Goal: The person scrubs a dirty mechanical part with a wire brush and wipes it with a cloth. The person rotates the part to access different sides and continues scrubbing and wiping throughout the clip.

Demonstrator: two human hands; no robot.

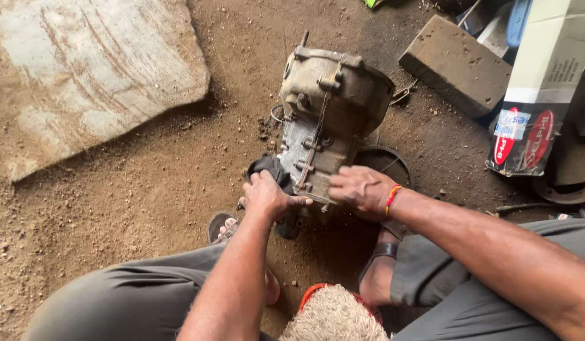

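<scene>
My left hand is curled around a dark rag, pressing it against the lower left side of the gearbox — fingers closed on the cloth, thumb stretched toward the casing. My right hand lies on the near end of the gearbox, fingers bent and loosely closed over the edge; whether it grips anything small under there I cannot tell. A red and orange band sits on that wrist. The gearbox stands on the dirt floor just ahead of my feet, grimy and tan, its rounded bell end pointing away from me. To the right, well apart from my hands, a tall carton leans — pale on its upper part, dark at the bottom with red oval labels and a small blue-and-white sticker. Beside it lies a brown block. A flat stone slab fills the upper left.
</scene>
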